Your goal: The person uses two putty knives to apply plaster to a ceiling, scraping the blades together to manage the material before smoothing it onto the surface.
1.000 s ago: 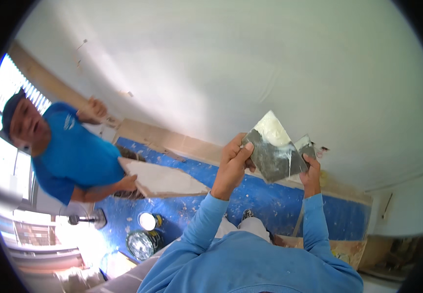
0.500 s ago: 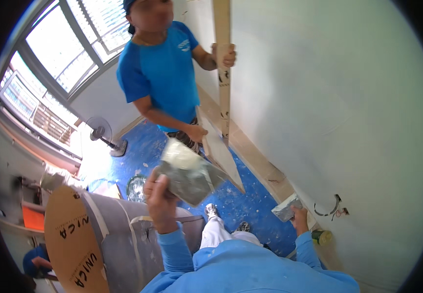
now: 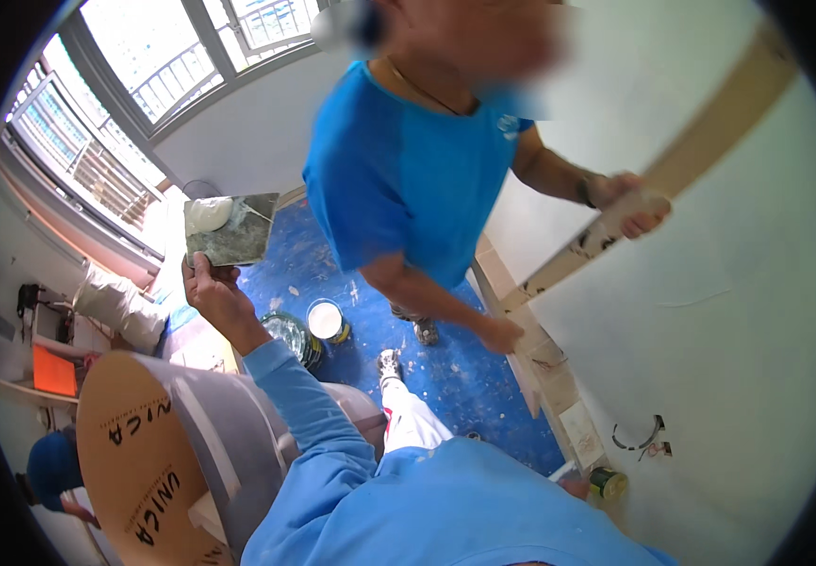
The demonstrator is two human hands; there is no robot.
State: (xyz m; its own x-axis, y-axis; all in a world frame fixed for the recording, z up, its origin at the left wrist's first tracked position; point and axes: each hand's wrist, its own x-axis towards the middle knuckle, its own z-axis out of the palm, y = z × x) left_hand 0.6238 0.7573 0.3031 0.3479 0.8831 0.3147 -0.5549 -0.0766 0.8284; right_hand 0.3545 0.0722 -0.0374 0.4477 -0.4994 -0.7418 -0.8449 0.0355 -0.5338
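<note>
My left hand [image 3: 214, 288] holds a square grey plate [image 3: 243, 241] with a lump of white paste on it, out to the left over the floor. My right hand [image 3: 575, 488] is mostly hidden behind my body at the lower right, on a flat scraper [image 3: 561, 472] of which only a bit shows. A co-worker [image 3: 408, 170] in a blue T-shirt stands close in front of me, one hand on a long tan board [image 3: 709, 113] angled along the wall, the other low by the baseboard.
A big grey roll [image 3: 144, 453] with a brown end fills the lower left, another person [image 3: 54, 472] behind it. A white bucket [image 3: 328, 321] and a green-rimmed bucket [image 3: 285, 330] stand on the blue floor covering [image 3: 469, 415]. Windows are upper left; wires [image 3: 639, 439] stick out of the right wall.
The view has swung toward the windows. My left hand has moved the plate left; my right hand has dropped behind my body. The co-worker has come closer, tilting the long board.
</note>
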